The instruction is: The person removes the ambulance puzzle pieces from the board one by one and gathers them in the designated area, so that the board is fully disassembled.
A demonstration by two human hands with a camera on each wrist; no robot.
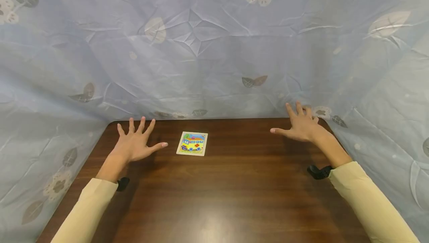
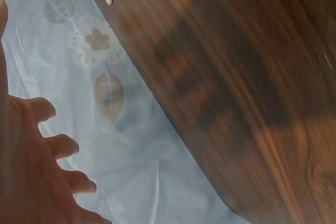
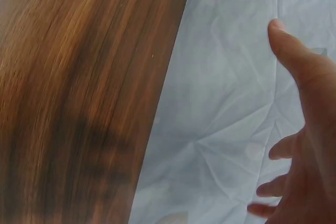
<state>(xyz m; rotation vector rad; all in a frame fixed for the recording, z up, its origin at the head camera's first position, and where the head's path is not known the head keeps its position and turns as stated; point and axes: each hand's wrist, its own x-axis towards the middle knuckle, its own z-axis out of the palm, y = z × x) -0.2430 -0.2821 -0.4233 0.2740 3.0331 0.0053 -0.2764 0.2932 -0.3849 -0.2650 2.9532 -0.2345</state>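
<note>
Cream sleeves [image 1: 87, 205] lead to your spread left hand [image 1: 132, 146] and right hand [image 1: 303, 127]; head view shows the ambulance picture board [image 1: 192, 143] whole, left wrist view one corner.

The surface [image 1: 234, 183] looks like dark, streaky-grained wood, smooth and glossy, with glare at its near side. The picture board [image 1: 192, 143] has a smooth printed face and pale, wood-like border. The creased sheet [image 1: 214, 83] has a faint sheen, cloth or plastic unclear. The right sleeve [image 1: 368, 202] looks like matt cloth.
</note>
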